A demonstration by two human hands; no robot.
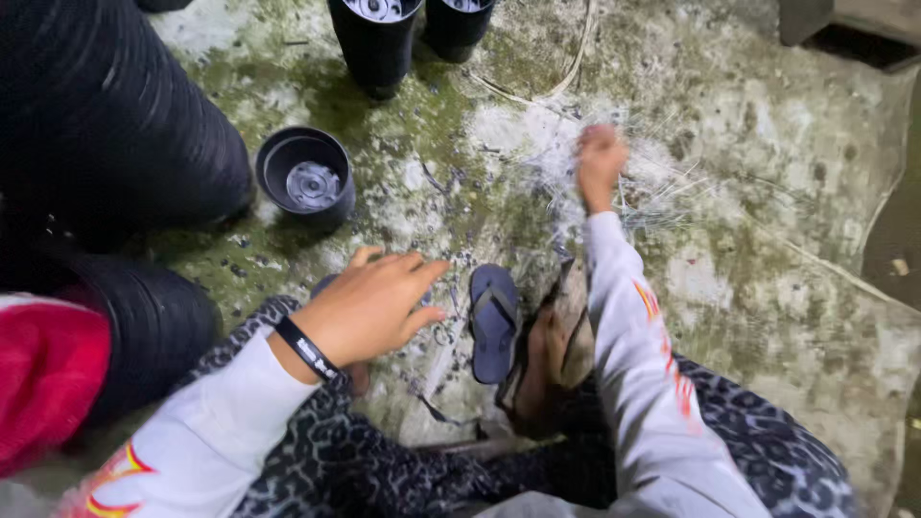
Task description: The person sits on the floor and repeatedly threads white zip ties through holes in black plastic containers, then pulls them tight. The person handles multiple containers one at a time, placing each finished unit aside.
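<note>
White sleeves with flame print and leopard-pattern trousers fill the near edge of the head view, the person crouched over a mossy concrete floor [767, 125]. Landmark: blue flip-flop sandal [493, 321], lying sole-up-to-camera between the two arms. Left hand [369, 307], just left of the sandal, hovers flat with fingers spread and loose, gripping nothing; a black wristband [307, 347] sits on its wrist. Right hand [599, 163], above and right of the sandal, is blurred with fingers curled down into a spray of thin pale fibres [662, 197] spread on the floor; whether it pinches any strands I cannot tell. Bare foot [542, 369], touching the sandal's right side. Small black plastic nursery pot [307, 180], upright and empty, up-left of the sandal; two taller black pots [376, 43] farther up at the frame edge; large stacks of black pots [106, 125] far left. Red cloth [43, 379] at lower left. Risks, as judged: fine fibres may scatter or tangle if swept carelessly; the damp-looking green growth could be slippery under a bare foot; grit and small debris near the sandal could prick skin; the thin cord [566, 72] looping up-right could snag. Surface: rough, stained, patchy concrete, dimly lit, apparently outdoors or in a shed.
</note>
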